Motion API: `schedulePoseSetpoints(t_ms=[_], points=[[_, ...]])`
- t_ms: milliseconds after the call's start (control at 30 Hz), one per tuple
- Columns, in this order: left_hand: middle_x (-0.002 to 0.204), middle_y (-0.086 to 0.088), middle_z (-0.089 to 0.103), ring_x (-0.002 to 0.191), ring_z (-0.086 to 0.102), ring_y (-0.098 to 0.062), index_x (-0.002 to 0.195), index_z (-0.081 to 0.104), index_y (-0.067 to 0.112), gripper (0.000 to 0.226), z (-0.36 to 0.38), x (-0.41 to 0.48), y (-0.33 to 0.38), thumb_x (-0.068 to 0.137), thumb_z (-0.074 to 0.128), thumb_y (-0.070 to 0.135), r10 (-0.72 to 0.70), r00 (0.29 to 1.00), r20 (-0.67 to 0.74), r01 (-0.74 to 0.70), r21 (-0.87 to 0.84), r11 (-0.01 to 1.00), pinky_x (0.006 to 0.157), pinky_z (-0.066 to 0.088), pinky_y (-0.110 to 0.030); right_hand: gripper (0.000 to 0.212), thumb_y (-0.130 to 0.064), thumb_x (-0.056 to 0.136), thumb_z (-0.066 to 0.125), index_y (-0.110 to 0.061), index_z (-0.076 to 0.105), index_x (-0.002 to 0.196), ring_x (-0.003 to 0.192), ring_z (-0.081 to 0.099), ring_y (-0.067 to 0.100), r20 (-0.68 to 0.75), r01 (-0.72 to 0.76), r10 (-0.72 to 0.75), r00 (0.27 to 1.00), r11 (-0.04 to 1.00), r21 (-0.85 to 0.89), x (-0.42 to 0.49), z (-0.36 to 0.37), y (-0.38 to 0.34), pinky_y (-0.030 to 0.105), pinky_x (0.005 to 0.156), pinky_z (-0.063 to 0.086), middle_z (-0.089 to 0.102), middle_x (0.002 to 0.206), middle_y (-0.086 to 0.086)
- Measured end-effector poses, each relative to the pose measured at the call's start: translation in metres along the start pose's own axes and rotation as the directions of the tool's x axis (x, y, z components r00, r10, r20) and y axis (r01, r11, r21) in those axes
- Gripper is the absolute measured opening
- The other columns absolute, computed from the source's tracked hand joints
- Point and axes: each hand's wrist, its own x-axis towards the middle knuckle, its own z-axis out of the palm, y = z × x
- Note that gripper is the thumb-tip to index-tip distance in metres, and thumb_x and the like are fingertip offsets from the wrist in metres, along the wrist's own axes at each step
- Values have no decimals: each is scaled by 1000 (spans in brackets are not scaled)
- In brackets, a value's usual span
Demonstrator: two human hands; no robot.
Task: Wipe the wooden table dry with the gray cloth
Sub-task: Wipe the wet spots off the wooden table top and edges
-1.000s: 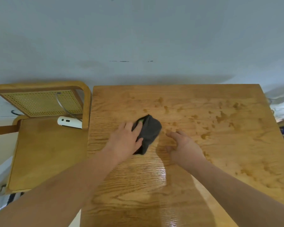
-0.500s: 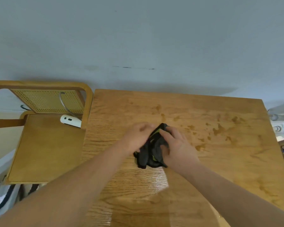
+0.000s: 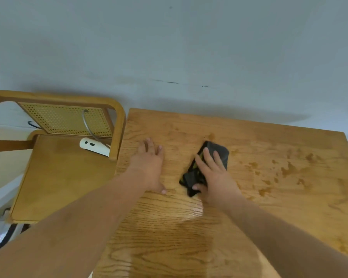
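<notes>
The wooden table (image 3: 269, 207) fills the lower right of the view, with dark wet blotches (image 3: 287, 170) across its right half. A dark gray cloth (image 3: 219, 152) lies bunched near the table's middle. My right hand (image 3: 215, 177) presses flat on top of the cloth, fingers spread over it and thumb at its near end. My left hand (image 3: 150, 163) rests flat on the bare wood to the left of the cloth, fingers apart, holding nothing.
A wooden chair (image 3: 58, 173) with a woven cane back stands against the table's left edge. A white device (image 3: 93, 146) with a gray cable lies on its seat. A pale wall runs behind the table.
Both hands were bunching the cloth together half a second ago. Now my left hand has let go and moved left onto the wood, and my right hand holds the cloth down alone.
</notes>
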Motion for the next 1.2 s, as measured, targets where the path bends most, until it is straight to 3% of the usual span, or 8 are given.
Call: schedulePoseSetpoints(t_ms=[267,367,467,533,700,800,1067,1200], points=[[166,-19,-28,155,-15,-43,162,-16,20,146,8,3,0,66,83,70,-15,999,-29,14,-43,999,119,34,-55,103,-53,88,75,-11,19,164,158,12,20,-310,-251,433,847,838,485,73,-36,-19,39,122,29,2,173,-2],[166,-21,-27,155,-15,-43,162,-15,19,145,9,2,-1,67,83,68,-8,999,-37,6,-51,999,121,32,-54,87,-47,94,70,-12,28,162,158,11,18,-409,-49,181,894,949,312,61,-10,-35,36,127,23,13,172,-1],[166,-21,-27,155,-16,-43,161,-16,19,145,8,2,-1,67,82,69,-9,999,-38,7,-52,999,121,31,-53,81,-43,96,68,-19,29,162,158,11,11,-241,238,-224,944,971,31,42,-14,-13,37,124,32,12,172,-9],[165,-22,-29,155,-17,-44,161,-17,18,145,7,3,0,68,82,68,-9,999,-32,7,-49,999,121,29,-54,75,-38,95,68,-26,33,161,155,23,11,-150,268,-278,949,960,-84,46,-35,18,38,114,46,16,171,-14],[163,-23,-31,154,-19,-45,160,-19,16,145,5,5,1,70,83,66,-12,1000,-5,12,-59,998,124,24,-55,63,-28,97,67,-14,39,151,138,50,30,-308,-297,341,888,938,181,75,-61,44,46,92,57,33,165,1],[163,-25,-32,154,-18,-46,160,-20,15,146,4,6,2,70,82,67,-16,1000,1,16,-43,999,123,24,-54,56,-29,98,64,-8,42,146,144,40,30,-338,-356,460,821,876,326,85,-49,13,49,103,52,35,161,9],[165,-21,-30,155,-18,-42,161,-18,16,147,7,3,-1,68,84,66,-12,1000,-26,9,-98,995,126,19,-52,77,-31,90,74,-19,37,157,156,21,15,-215,260,-261,941,965,-36,45,-9,-31,35,123,34,25,169,-3],[164,-17,-34,155,-20,-39,160,-21,23,145,8,4,-5,69,82,68,4,999,-43,-8,-114,993,123,24,-51,70,-31,93,72,-25,39,155,149,37,19,-240,65,-87,967,993,-98,74,-48,2,43,107,50,27,169,-6]])
